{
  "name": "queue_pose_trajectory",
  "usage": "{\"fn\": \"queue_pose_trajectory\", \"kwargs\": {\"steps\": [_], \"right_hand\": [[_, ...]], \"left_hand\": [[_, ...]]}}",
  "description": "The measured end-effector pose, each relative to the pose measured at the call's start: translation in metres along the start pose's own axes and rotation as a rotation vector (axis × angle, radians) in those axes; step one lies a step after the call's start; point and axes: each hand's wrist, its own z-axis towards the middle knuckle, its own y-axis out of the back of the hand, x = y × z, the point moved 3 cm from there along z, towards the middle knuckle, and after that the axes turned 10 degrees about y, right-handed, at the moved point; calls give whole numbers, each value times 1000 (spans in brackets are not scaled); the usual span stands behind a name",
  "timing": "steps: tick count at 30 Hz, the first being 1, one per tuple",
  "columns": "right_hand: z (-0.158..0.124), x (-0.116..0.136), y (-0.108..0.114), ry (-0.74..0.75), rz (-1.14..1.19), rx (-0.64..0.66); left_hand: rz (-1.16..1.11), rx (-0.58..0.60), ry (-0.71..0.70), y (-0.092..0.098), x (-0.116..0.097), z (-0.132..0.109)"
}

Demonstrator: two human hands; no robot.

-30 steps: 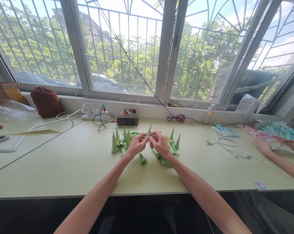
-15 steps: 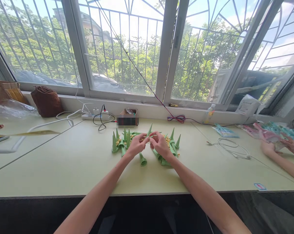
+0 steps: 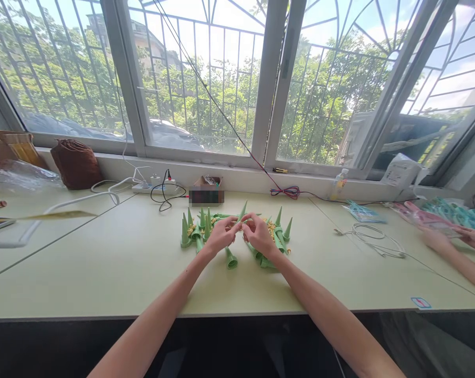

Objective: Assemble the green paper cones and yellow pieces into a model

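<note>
Between my fingertips, a green plastic cone (image 3: 242, 211) points upward and leans slightly right. My left hand (image 3: 223, 234) pinches its lower end from the left, and my right hand (image 3: 257, 234) closes on it from the other side. My fingers hide the base of the cone. Several similar cones stand upright to the left (image 3: 185, 231) and right, while others lie on their sides. One lying cone (image 3: 231, 259) shows its hollow end just below my hands. Small yellowish pieces (image 3: 271, 229) are scattered among the cones, partly covered by my hands.
A small open box (image 3: 208, 184) and a power strip (image 3: 158, 188) stand by the window. A coiled white cable (image 3: 373, 240) lies to the right. At far right, another person's hands (image 3: 437, 240) handle pink and teal items in plastic. A brown bag (image 3: 76, 164) sits back left.
The cone's tip has shifted slightly right between my fingers; my hands stay nearly in place. The other person's hands have moved with a pink packet.
</note>
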Motion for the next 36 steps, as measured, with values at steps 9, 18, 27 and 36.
{"fn": "queue_pose_trajectory", "kwargs": {"steps": [9, 18, 27, 36], "right_hand": [[-1, 2, 0, -3, -39, 5], [-1, 2, 0, 12, -52, 3], [-1, 1, 0, 11, -63, 5], [-1, 4, 0, 5, -67, 12]], "left_hand": [[-8, 0, 6, 0, -3, -3], [20, 2, 17, -1, -5, -4], [-1, 13, 4, -1, -3, -3], [-13, 15, -10, -1, -2, -2]]}}
